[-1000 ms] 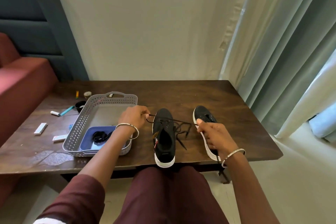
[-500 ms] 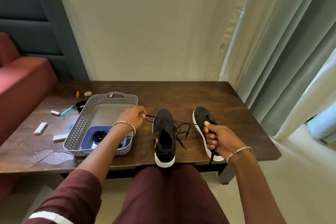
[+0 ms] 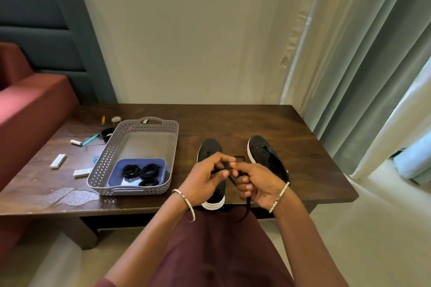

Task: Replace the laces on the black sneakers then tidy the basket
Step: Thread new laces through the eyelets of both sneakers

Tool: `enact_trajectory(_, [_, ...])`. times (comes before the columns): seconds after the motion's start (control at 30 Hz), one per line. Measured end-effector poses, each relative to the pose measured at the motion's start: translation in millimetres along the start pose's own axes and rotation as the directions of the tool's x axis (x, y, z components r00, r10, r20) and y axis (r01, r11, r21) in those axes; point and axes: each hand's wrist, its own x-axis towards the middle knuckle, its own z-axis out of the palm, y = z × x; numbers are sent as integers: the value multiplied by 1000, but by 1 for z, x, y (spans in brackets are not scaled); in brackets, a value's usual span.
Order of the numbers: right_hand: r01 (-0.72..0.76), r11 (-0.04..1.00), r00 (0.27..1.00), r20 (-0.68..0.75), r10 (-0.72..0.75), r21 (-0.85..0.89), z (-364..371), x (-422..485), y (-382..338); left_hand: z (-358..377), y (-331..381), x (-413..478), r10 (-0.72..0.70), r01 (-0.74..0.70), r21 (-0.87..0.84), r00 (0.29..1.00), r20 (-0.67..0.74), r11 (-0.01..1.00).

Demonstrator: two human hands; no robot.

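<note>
Seen from my head, my left hand [image 3: 205, 180] and right hand [image 3: 257, 185] meet fingertip to fingertip above the near edge of the wooden table [image 3: 233, 121], both pinching a black lace [image 3: 246, 206] whose loose end trails from my curled right fingers toward six o'clock, over my lap. One black sneaker [image 3: 208, 149] lies under my hands, toe at twelve o'clock and white heel at the table's edge, with the other sneaker [image 3: 262, 150] just beside it at two o'clock. At nine o'clock sits the grey basket [image 3: 112, 154], its near end holding a blue tray [image 3: 137, 161] of coiled black laces [image 3: 149, 171] — small items [image 3: 58, 160] lie scattered beyond it at ten o'clock.
</note>
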Motion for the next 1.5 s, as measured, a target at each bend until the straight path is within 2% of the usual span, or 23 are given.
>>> enact_trajectory(0.1, [3,998,1000,6,-3,-71,-9,-8,11,-7,-6,-7,-18,23,129,999,-42,991])
enact_trajectory(0.2, [28,999,999,-27,-30,-42,-26,-14,14,-22,-7,-12,-41,86,295,987,-155,952])
enact_trajectory(0.3, [54,999,997,-55,-54,-4,-42,-21,15,-40,-13,-14,-103,195,332,955,-277,923])
enact_trajectory(0.47, [168,986,981,-107,-165,19,-46,-24,15,-48,-17,-14,-193,336,325,895,-402,884])
enact_trajectory(0.63, [314,946,925,-247,-287,77,-29,-10,18,-44,-30,-10,-323,427,355,892,-317,831])
enact_trajectory(0.7, [337,941,906,-281,-317,24,-17,1,19,-36,-32,-5,-289,356,302,925,-247,884])
enact_trajectory(0.8, [342,939,891,-306,-336,-34,0,19,20,-20,-28,4,-149,155,103,987,-56,983])
enact_trajectory(0.9, [348,936,888,-299,-349,-56,12,41,21,-7,-32,16,-109,110,-44,994,32,993])
enact_trajectory(1.03, [303,952,921,-247,-303,-39,13,59,23,7,-48,25,-162,157,-76,985,-62,985])
enact_trajectory(1.1, [288,951,920,-246,-306,-110,9,66,22,10,-58,28,-167,162,-60,982,-89,985])
enact_trajectory(1.23, [260,906,875,-314,-368,-335,0,88,26,12,-75,38,-164,166,4,977,-137,986])
enact_trajectory(1.37, [270,892,869,-307,-387,-362,-1,112,33,4,-91,50,-230,247,49,948,-221,968])
enact_trajectory(1.43, [260,883,855,-331,-398,-390,0,127,37,2,-102,59,-287,312,54,919,-271,948])
enact_trajectory(1.5, [228,836,819,-365,-442,-499,-2,140,41,0,-110,67,-343,387,57,867,-361,920])
